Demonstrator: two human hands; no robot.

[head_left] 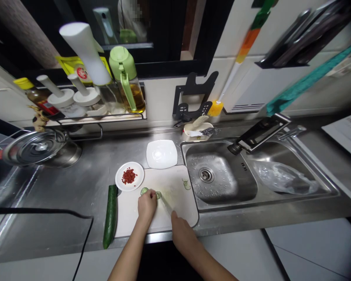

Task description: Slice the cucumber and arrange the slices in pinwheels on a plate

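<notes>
While right fingers (174, 215) grip one knife (166, 205), left fingers (151, 193) bend beside two cucumber pieces (158, 194), hold unclear.

Cool, moderate indoor light leaves soft glare on the steel surface (87, 187), white square dish (162, 153) and sink (219, 187). The window (166, 23) is dark, with a pixelated patch. Wide-angle distortion tilts the upper-left bottles; upper-right knives (312, 35) smear into shadowed corners.
</notes>
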